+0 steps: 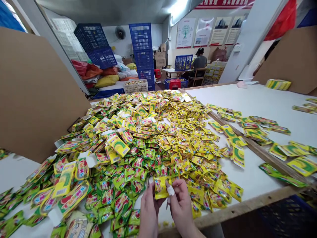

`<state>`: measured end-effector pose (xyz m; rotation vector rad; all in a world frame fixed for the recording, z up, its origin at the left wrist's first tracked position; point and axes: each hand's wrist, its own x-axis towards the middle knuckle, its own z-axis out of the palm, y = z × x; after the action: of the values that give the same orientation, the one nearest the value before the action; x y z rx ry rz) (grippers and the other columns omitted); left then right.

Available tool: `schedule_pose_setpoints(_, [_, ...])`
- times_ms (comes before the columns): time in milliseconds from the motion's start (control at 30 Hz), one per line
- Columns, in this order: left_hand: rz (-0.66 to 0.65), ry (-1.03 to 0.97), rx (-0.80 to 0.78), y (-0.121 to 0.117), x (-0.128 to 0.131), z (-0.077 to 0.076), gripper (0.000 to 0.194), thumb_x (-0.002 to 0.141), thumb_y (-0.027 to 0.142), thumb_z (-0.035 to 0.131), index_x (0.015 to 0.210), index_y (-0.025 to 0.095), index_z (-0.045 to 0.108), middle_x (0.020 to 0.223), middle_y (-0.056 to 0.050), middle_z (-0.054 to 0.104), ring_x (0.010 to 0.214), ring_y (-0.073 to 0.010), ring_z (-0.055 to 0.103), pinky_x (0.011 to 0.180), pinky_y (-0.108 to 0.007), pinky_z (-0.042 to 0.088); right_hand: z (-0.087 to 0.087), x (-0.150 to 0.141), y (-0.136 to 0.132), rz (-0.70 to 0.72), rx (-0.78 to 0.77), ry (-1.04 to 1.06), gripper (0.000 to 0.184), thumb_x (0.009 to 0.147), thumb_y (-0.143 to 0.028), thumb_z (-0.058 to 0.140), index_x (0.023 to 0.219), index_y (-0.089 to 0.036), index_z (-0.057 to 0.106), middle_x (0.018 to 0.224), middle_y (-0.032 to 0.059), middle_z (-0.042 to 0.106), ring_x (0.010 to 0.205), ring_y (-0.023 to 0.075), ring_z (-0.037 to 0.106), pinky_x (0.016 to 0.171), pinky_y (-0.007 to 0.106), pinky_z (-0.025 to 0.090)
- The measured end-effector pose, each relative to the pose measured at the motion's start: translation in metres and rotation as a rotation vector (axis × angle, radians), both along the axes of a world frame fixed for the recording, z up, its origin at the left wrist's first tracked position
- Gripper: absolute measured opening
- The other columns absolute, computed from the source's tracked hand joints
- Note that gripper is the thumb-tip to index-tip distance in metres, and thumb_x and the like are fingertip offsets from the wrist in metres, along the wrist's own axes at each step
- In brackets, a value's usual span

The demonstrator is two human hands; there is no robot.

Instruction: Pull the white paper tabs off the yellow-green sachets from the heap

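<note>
My left hand [148, 211] and my right hand [180, 206] meet at the near edge of a large heap of yellow and green foil sachets [148, 138]. Between them they pinch a yellow sachet [160, 187], which stands upright. A small white paper tab [170, 190] shows at its right edge, under my right fingertips. The heap spreads across a white table [247, 99], with larger green-and-yellow packets [73, 197] lying to the left of my hands. More sachets [255, 129] lie scattered beyond a wooden strip [257, 148].
Brown cardboard boards [32, 92] stand at the left and right of the table. Stacked blue plastic crates [141, 56] and coloured sacks fill the back of the room. A seated person [199, 62] works at a far desk. A dark blue crate [287, 218] sits below the near right table edge.
</note>
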<state>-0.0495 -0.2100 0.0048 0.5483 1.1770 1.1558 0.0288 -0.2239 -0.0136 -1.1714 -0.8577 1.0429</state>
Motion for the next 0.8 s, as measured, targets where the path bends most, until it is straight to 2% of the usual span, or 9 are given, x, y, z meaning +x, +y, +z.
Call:
schedule_pose_setpoints(133, [-0.069, -0.046, 0.071, 0.002, -0.006, -0.003, 0.037, 0.065, 0.043, 0.069, 0.089, 0.017, 0.059, 0.087, -0.006, 0.071, 0.084, -0.0237, 0.065, 0.072, -0.032, 0.052, -0.002, 0.007, -0.003, -0.012, 0.040, -0.192, 0.020, 0.082, -0.039, 0.052, 0.086, -0.023, 0.041, 0.059, -0.0060, 0.045, 0.049, 0.0105, 0.043, 0.047, 0.020, 0.038])
schedule_pose_setpoints(267, [-0.089, 0.005, 0.139, 0.004, -0.011, -0.010, 0.036, 0.067, 0.046, 0.067, 0.087, 0.016, 0.062, 0.079, -0.005, 0.070, 0.082, -0.0222, 0.064, 0.077, -0.033, 0.049, 0.004, 0.018, 0.000, -0.027, -0.020, -0.195, 0.043, 0.071, -0.036, 0.065, 0.106, -0.025, 0.042, 0.096, 0.0044, 0.057, 0.083, 0.0184, 0.056, 0.064, 0.026, 0.048])
schedule_pose_setpoints(367, [-0.153, 0.204, 0.271, 0.002, -0.009, -0.012, 0.038, 0.069, 0.050, 0.062, 0.084, 0.016, 0.065, 0.094, -0.009, 0.065, 0.094, -0.0246, 0.059, 0.084, -0.033, 0.046, 0.009, 0.026, 0.008, 0.242, -0.052, -0.016, 0.041, 0.071, -0.039, 0.065, 0.106, -0.022, 0.053, 0.104, 0.0082, 0.061, 0.094, 0.0224, 0.057, 0.078, 0.034, 0.049])
schedule_pose_setpoints(467, [-0.180, 0.567, 0.382, 0.011, -0.016, -0.003, 0.042, 0.078, 0.053, 0.047, 0.086, 0.016, 0.066, 0.108, -0.012, 0.056, 0.104, -0.0234, 0.054, 0.089, -0.031, 0.044, 0.012, 0.032, 0.013, 0.410, -0.106, 0.088, 0.029, 0.073, -0.041, 0.063, 0.091, -0.018, 0.063, 0.080, 0.0061, 0.067, 0.070, 0.0198, 0.062, 0.068, 0.034, 0.051])
schedule_pose_setpoints(567, [-0.182, 1.102, 0.441, 0.051, -0.048, 0.018, 0.043, 0.087, 0.045, 0.027, 0.113, 0.021, 0.052, 0.115, -0.009, 0.055, 0.111, -0.0181, 0.051, 0.094, -0.030, 0.040, 0.009, 0.040, 0.014, 0.334, -0.099, 0.063, 0.030, 0.071, -0.041, 0.066, 0.090, -0.017, 0.065, 0.070, 0.0029, 0.066, 0.061, 0.0167, 0.059, 0.062, 0.029, 0.049])
schedule_pose_setpoints(633, [-0.025, 1.255, 0.338, 0.092, -0.083, 0.033, 0.060, 0.078, 0.051, 0.044, 0.122, 0.010, 0.040, 0.129, -0.020, 0.043, 0.124, -0.0302, 0.037, 0.102, -0.044, 0.029, 0.004, 0.046, 0.013, 0.270, -0.099, 0.028, 0.035, 0.067, -0.042, 0.069, 0.090, -0.017, 0.065, 0.067, 0.0020, 0.065, 0.060, 0.0160, 0.057, 0.058, 0.026, 0.049])
schedule_pose_setpoints(700, [0.098, 1.333, 0.182, 0.133, -0.116, 0.044, 0.077, 0.073, 0.056, 0.045, 0.122, -0.002, 0.034, 0.123, -0.035, 0.042, 0.120, -0.0463, 0.036, 0.094, -0.064, 0.024, -0.003, 0.051, 0.010, 0.237, -0.118, -0.005, 0.040, 0.066, -0.045, 0.069, 0.092, -0.016, 0.064, 0.065, 0.0016, 0.064, 0.057, 0.0156, 0.056, 0.051, 0.024, 0.047])
schedule_pose_setpoints(733, [0.123, 1.347, 0.110, 0.151, -0.130, 0.047, 0.079, 0.070, 0.058, 0.049, 0.117, -0.005, 0.038, 0.114, -0.039, 0.047, 0.114, -0.0521, 0.040, 0.088, -0.069, 0.025, -0.006, 0.053, 0.008, 0.240, -0.123, -0.024, 0.041, 0.067, -0.047, 0.067, 0.094, -0.016, 0.063, 0.063, 0.0015, 0.063, 0.056, 0.0155, 0.055, 0.050, 0.023, 0.047])
schedule_pose_setpoints(800, [0.121, 1.356, 0.064, 0.175, -0.146, 0.049, 0.070, 0.060, 0.054, 0.061, 0.103, 0.000, 0.051, 0.103, -0.036, 0.056, 0.108, -0.0550, 0.044, 0.084, -0.069, 0.027, -0.012, 0.056, 0.003, 0.257, -0.107, -0.060, 0.041, 0.072, -0.048, 0.062, 0.098, -0.017, 0.061, 0.066, 0.0024, 0.064, 0.057, 0.0158, 0.056, 0.052, 0.024, 0.048])
